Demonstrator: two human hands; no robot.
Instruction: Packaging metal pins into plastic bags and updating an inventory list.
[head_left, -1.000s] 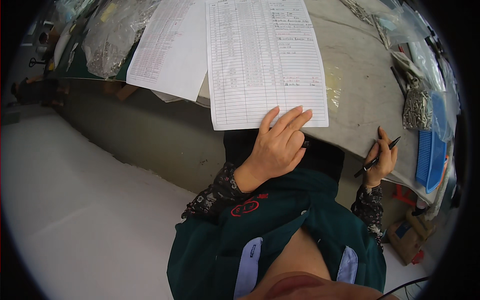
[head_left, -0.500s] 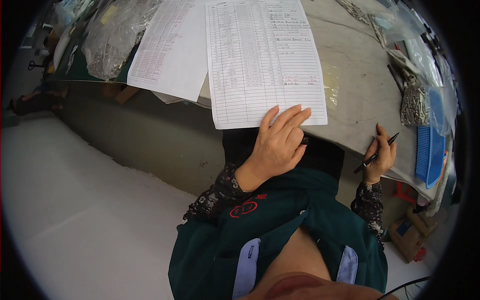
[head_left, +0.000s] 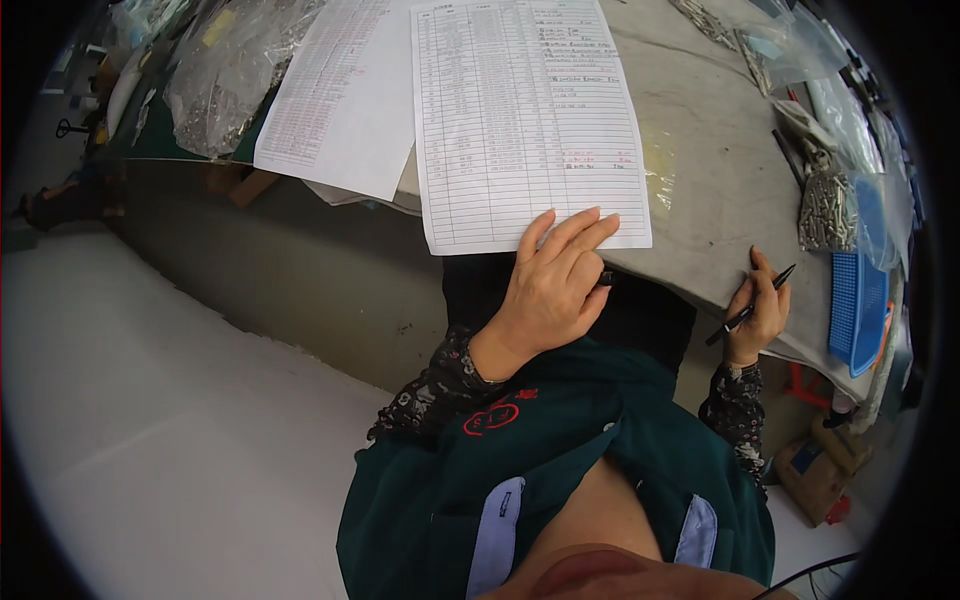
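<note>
A printed table sheet lies at the near edge of the table, covered with rows and some handwritten entries in black and red. My left hand rests its fingertips on the sheet's lower edge. Between its thumb and curled fingers sits a small black piece that looks like a pen cap, mostly hidden. At the table's front edge on the right, my right hand holds a black pen, its tip pointing up and to the right, away from the sheet. A second printed sheet lies to the left, partly beneath the first.
Clear bags of metal parts stand at the far left and on the right. A blue plastic basket is at the table's right edge. A yellowish clear packet lies beside the sheet. Below right, a cardboard box stands on the floor.
Almost nothing differs. The view has shifted very slightly; both hands keep their poses, the left on the sheet and the right around the pen.
</note>
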